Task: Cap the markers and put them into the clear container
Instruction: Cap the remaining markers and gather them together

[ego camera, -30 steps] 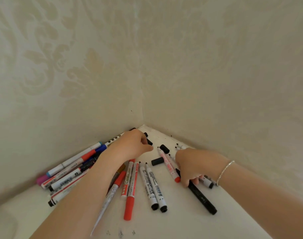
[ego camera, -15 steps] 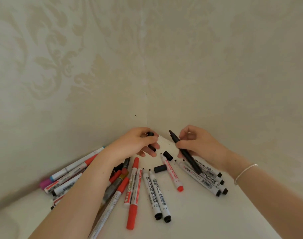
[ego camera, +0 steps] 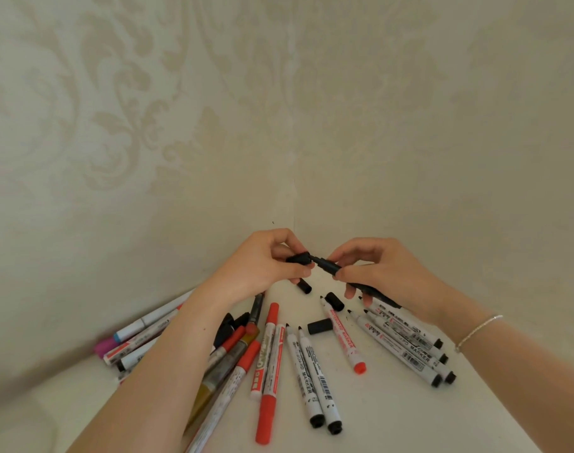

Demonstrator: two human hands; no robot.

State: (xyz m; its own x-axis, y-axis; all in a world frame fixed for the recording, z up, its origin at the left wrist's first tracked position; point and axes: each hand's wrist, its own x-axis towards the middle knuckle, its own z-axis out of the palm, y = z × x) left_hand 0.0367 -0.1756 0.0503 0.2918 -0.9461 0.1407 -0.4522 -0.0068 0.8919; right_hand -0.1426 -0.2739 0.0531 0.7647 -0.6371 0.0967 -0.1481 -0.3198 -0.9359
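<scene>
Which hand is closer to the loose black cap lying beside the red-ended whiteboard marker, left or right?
Right. The right hand hovers just above and right of the loose black cap, fingertips close. The left hand, gripping another cap, sits farther up and left.

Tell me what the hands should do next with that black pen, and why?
Probably push the black cap straight onto the tip of the black pen. The left hand pinches the cap, the right hand holds the pen, and the tip sits right at the cap's opening, seemingly not yet pushed in. No clear container is in view, so capping comes first.
</scene>
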